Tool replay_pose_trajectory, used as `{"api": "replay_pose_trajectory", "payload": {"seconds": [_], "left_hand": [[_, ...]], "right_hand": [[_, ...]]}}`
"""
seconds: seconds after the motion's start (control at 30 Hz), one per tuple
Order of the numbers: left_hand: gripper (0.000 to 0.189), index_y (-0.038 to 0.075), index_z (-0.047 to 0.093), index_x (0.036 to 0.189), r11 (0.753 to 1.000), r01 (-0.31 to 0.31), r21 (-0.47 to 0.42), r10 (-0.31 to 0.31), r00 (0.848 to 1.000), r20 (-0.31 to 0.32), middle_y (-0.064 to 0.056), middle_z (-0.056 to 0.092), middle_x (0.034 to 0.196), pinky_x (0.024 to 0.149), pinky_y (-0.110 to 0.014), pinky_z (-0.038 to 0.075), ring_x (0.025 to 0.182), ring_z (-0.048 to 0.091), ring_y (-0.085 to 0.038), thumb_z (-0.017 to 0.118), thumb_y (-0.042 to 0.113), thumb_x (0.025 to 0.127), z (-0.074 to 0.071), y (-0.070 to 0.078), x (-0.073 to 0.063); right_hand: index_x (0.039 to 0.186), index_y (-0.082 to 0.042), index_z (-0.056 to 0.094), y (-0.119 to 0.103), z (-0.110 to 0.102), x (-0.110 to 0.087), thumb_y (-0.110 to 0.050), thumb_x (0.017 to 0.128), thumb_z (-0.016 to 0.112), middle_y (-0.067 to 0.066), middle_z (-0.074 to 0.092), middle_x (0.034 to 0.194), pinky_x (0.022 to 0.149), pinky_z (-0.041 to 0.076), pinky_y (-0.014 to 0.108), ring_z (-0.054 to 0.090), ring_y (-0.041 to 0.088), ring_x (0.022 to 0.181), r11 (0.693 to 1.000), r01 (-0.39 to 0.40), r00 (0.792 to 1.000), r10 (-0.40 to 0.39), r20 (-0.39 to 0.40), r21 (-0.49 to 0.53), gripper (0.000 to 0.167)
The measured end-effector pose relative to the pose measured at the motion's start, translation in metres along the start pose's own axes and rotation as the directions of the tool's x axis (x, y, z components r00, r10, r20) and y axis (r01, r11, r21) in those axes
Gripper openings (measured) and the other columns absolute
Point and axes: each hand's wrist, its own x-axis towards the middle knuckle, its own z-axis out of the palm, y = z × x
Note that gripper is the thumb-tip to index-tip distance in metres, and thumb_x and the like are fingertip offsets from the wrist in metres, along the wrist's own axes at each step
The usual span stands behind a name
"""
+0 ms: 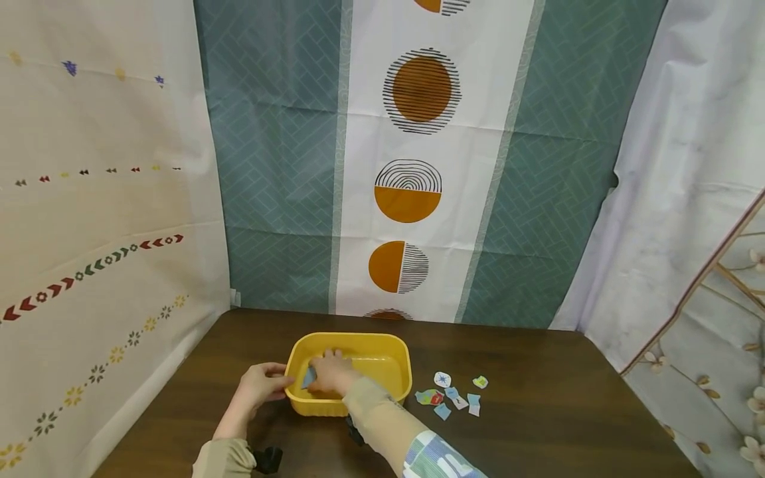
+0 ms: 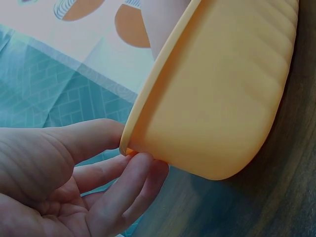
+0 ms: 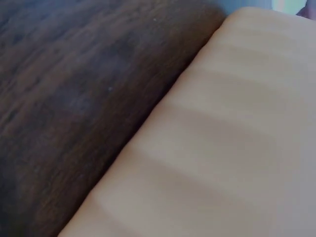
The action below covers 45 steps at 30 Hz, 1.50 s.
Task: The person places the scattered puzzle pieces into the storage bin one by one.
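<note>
A yellow plastic tub [image 1: 382, 372] stands on the dark wooden table. At its left end my left hand [image 1: 260, 385] pinches the rim, thumb on one side and fingertips under the lip, as the left wrist view shows up close on the tub wall [image 2: 222, 94]. My right hand [image 1: 332, 373] reaches over the near wall, down inside the tub. Against its left side lies a blue flat piece [image 1: 308, 378]; whether the fingers grip it or only touch it is hidden. Only the tub's ribbed outer wall [image 3: 212, 148] and the table fill the right wrist view.
Right of the tub lie several small paper cutouts: a white one with a blue star [image 1: 442, 380], a green and yellow one [image 1: 480, 382], a green and red one [image 1: 429, 397] and blue ones [image 1: 442, 411]. Patterned cloths [image 1: 275, 199] hang behind the table [image 1: 538, 398] and at both sides.
</note>
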Motion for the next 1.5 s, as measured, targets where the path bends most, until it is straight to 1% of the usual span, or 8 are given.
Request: {"api": "replay_pose_trajectory", "payload": {"seconds": [0.2,0.33,0.43,0.63,0.83,1.03,1.2,1.5], "left_hand": [[0.039,-0.021,0.056,0.117,1.0,-0.001,-0.003,0.001,1.0,0.006,-0.02,0.069,0.096,0.068,-0.036,0.063,0.081,0.07,-0.025,0.069,-0.002,0.086,0.002,-0.001,-0.001],[0.038,-0.02,0.057,0.117,1.0,-0.003,-0.006,0.003,1.0,-0.001,-0.02,0.069,0.096,0.068,-0.036,0.063,0.08,0.07,-0.024,0.07,-0.002,0.085,0.002,-0.002,-0.001],[0.038,-0.019,0.058,0.116,1.0,0.0,-0.005,0.0,1.0,-0.008,-0.018,0.069,0.095,0.068,-0.036,0.063,0.079,0.07,-0.023,0.07,-0.002,0.085,0.001,-0.002,0.0],[0.038,-0.02,0.058,0.116,1.0,-0.012,-0.005,0.012,1.0,0.007,-0.02,0.069,0.096,0.07,-0.037,0.063,0.082,0.07,-0.028,0.07,-0.001,0.085,0.0,-0.001,0.001],[0.038,-0.02,0.058,0.117,1.0,-0.007,0.0,0.007,1.0,0.008,-0.02,0.069,0.096,0.071,-0.037,0.063,0.083,0.07,-0.027,0.069,-0.002,0.086,-0.002,-0.003,0.001],[0.039,-0.02,0.056,0.118,1.0,-0.002,0.009,0.002,1.0,0.017,-0.026,0.067,0.101,0.071,-0.037,0.063,0.084,0.07,-0.028,0.068,-0.001,0.086,-0.002,-0.003,0.001],[0.039,-0.02,0.056,0.119,1.0,0.003,0.013,-0.004,1.0,0.027,-0.027,0.066,0.103,0.071,-0.036,0.063,0.082,0.069,-0.024,0.068,-0.001,0.087,-0.002,-0.002,0.002],[0.04,-0.02,0.055,0.119,1.0,0.003,0.022,-0.004,0.999,0.037,-0.026,0.067,0.103,0.071,-0.035,0.063,0.079,0.069,-0.021,0.068,0.0,0.087,-0.004,0.0,0.002]], "right_hand": [[0.135,-0.028,0.058,-0.002,0.006,0.001,-0.042,0.088,0.07,0.004,0.051,0.132,0.1,0.046,0.044,0.044,0.023,0.119,0.999,-0.036,0.999,0.037,0.031,-0.011,0.051],[0.14,-0.029,0.053,-0.002,0.008,0.001,-0.041,0.089,0.069,0.005,0.05,0.135,0.102,0.045,0.044,0.044,0.023,0.122,0.999,-0.04,0.999,0.04,0.032,0.011,0.055],[0.142,-0.028,0.051,-0.001,0.006,0.0,-0.041,0.088,0.07,0.004,0.051,0.138,0.102,0.046,0.045,0.045,0.025,0.125,0.999,-0.017,1.0,0.017,0.001,0.029,0.059],[0.143,-0.025,0.05,0.003,-0.005,-0.004,-0.041,0.088,0.071,0.006,0.052,0.14,0.099,0.05,0.047,0.048,0.029,0.128,0.999,0.028,0.996,-0.025,-0.086,0.04,0.061],[0.144,-0.024,0.049,0.009,-0.017,-0.011,-0.04,0.09,0.07,0.005,0.048,0.146,0.104,0.046,0.05,0.043,0.029,0.135,0.996,0.04,0.99,-0.029,-0.136,0.075,0.061],[0.144,-0.02,0.049,0.02,-0.03,-0.022,-0.038,0.09,0.069,0.008,0.047,0.145,0.106,0.045,0.051,0.042,0.031,0.135,0.995,0.062,0.976,-0.044,-0.213,0.082,0.059],[0.145,-0.016,0.048,0.034,-0.041,-0.029,-0.037,0.091,0.068,0.011,0.048,0.144,0.105,0.046,0.05,0.043,0.034,0.133,0.994,0.08,0.96,-0.059,-0.275,0.068,0.061],[0.145,-0.016,0.047,0.069,-0.055,-0.045,-0.039,0.092,0.067,0.012,0.046,0.146,0.104,0.044,0.058,0.041,0.037,0.135,0.992,0.053,0.951,-0.015,-0.309,0.115,0.062]]}}
